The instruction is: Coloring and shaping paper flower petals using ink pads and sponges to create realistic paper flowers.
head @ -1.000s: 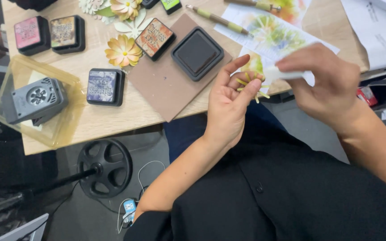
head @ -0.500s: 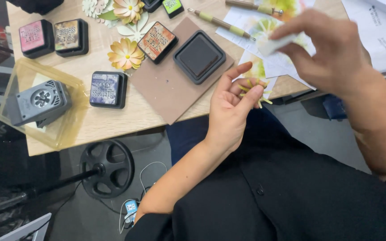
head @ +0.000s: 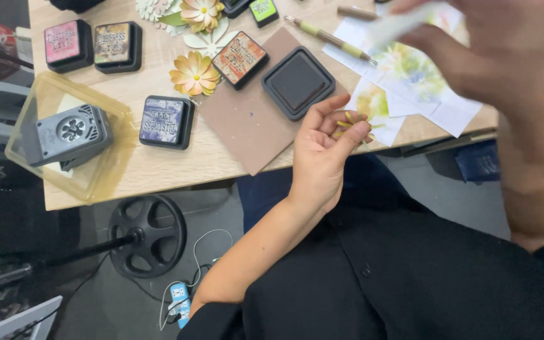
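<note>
My left hand hovers at the table's near edge, palm up, with a small yellow paper flower pinched between thumb and fingers. My right hand is raised and blurred at the upper right, fingers closed on a pale paper strip. Under it lie paint-stained white paper sheets. A dark open ink pad rests on a brown mat just left of my left hand.
Several square ink pads and finished paper flowers lie on the wooden table. A clear plastic tray holding a grey paper punch overhangs the left corner. A pen lies near the papers. A wheel-shaped stand base sits on the floor.
My right hand has lifted up and away to the right with the paper strip, leaving my left hand. The left hand stays at the table edge holding the small flower.
</note>
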